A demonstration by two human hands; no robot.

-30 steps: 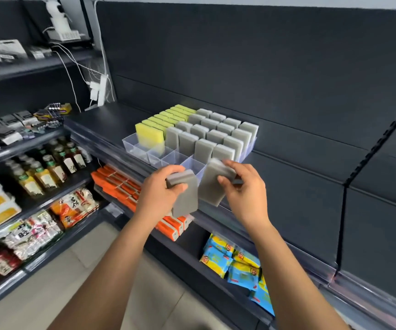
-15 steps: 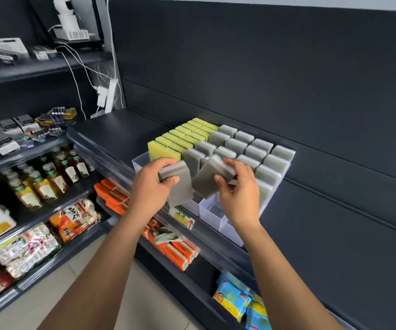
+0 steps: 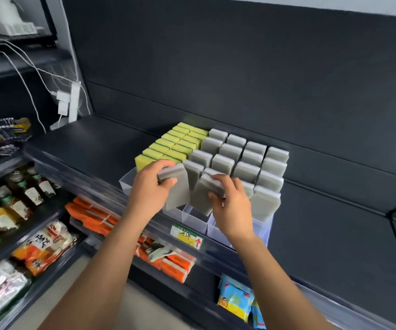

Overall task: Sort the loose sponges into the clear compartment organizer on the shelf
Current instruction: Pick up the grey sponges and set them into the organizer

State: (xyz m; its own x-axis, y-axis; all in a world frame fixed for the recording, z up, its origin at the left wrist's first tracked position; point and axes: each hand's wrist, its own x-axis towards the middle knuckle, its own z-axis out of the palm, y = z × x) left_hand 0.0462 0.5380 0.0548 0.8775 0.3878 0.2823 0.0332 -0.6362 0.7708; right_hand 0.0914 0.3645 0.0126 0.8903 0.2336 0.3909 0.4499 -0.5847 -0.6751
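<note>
The left hand (image 3: pixel 150 188) is pinching a grey sponge (image 3: pixel 176 188) by its top edge, fingers closed over it, so that the sponge is hanging with its long axis running nearly straight down toward 6 o'clock. The right hand (image 3: pixel 231 202) is gripping a second grey sponge (image 3: pixel 203 195) the same way, its fingers (image 3: pixel 220 181) curled shut over the upper end, and this one is leaning slightly, its lower end pointing to about 7 o'clock. Both sponges are hovering just above the front row of the clear compartment organizer (image 3: pixel 193 219), which is sitting on the dark shelf (image 3: pixel 90 144) with its rows running back toward 1 o'clock. The yellow sponges (image 3: pixel 168 146) are filling the lanes at 11 o'clock and standing grey ones (image 3: pixel 244 163) are packing the lanes toward 1 o'clock, while the front compartments directly below the hands are looking unfilled. What the next move is turning on, as I judge it, is that each sponge's lower edge is lying at 6 o'clock from the fingers holding it, just over an open cell: the left hand's sponge seems closest to dropping straight in, whereas the right hand's piece probably needs uprighting first so its long axis is matching the upright neighbours behind it.
</note>
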